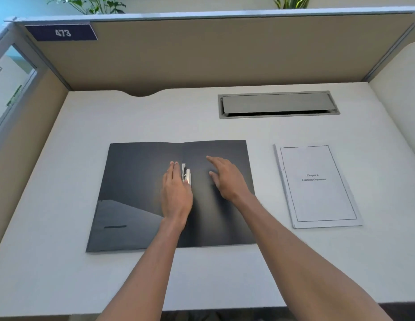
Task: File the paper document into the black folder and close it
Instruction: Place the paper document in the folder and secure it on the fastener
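The black folder lies open and flat at the centre of the white desk, its two leaves spread toward 9 and 3 o'clock, so its long axis as opened runs side to side while the spine fold runs from 12 to 6 o'clock. A metal clip sits on the spine, its own length along that same 12-to-6 line.

The left hand rests flat on the folder just at 9 o'clock of the clip, fingers straight, close together and pointing to 12 o'clock; it grips nothing. The right hand is over the right leaf at 3 o'clock of the clip, fingers loosely spread and aimed toward 11 o'clock, also empty; whether its fingertips touch the leaf cannot be told.

The paper document lies flat on the desk at 3 o'clock of the folder, apart from it, long axis roughly 12 to 6 o'clock, printed title upright to the viewer. A grey cable hatch is set in the desk at 12 o'clock of the document.
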